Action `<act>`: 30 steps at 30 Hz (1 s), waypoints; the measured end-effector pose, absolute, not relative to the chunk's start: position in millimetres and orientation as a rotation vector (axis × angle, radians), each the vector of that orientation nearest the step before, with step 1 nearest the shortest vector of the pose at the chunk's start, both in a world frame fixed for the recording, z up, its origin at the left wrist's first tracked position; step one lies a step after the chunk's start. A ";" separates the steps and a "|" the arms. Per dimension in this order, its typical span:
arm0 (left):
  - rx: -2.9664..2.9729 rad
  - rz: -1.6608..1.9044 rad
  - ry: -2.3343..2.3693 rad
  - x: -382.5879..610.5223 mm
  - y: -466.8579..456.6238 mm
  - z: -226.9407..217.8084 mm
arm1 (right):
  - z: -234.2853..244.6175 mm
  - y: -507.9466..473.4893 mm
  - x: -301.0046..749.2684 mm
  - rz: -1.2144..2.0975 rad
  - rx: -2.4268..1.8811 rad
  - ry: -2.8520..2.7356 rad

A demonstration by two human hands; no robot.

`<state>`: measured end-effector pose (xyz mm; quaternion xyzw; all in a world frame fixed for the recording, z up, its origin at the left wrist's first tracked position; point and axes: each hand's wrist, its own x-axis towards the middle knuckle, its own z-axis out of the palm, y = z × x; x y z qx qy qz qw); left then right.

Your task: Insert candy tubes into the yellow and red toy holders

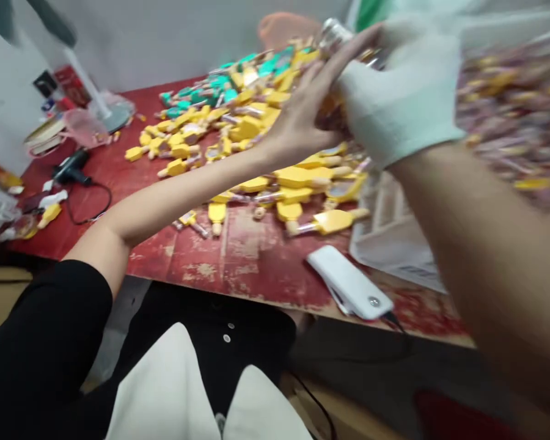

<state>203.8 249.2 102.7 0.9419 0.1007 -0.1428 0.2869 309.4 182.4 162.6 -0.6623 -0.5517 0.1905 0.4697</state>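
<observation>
My left hand point(305, 116) is bare and reaches across the table, its fingers curved towards the right hand. My right hand point(403, 85), in a pale glove, is closed beside it, and the two hands touch or overlap. A shiny, clear-looking piece point(333, 35) sticks out above the fingers. What lies between the palms is blurred and mostly hidden. Under and around the hands spreads a pile of yellow paddle-shaped pieces point(250, 127) with pale pegs and clear tubes. Behind them lie similar green pieces point(201, 93).
A white box-like device point(351, 282) with a cable lies at the front edge of the red table point(192, 260). At right, a white container point(394, 250) adjoins a blurred heap of small pieces point(513, 116). A black glue gun point(73, 166) and lamp base point(112, 116) stand left.
</observation>
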 end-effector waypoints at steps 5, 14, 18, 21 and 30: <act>2.467 0.862 1.173 -4.4 183.1 67.9 | 92.0 188.1 131.6 0.596 -1.294 -1.680; 1.854 0.936 1.637 -188.7 94.9 -47.8 | -38.5 151.6 -63.1 1.059 -1.350 -2.018; 1.959 0.855 1.770 -195.8 97.1 -69.7 | -62.9 160.8 -63.7 1.035 -1.384 -2.111; 1.915 0.770 1.928 -190.6 100.5 -80.6 | -77.4 180.2 -42.8 0.955 -1.333 -2.255; 2.168 0.806 1.781 -177.0 100.6 -97.7 | -105.4 229.5 77.1 0.526 -1.358 -2.451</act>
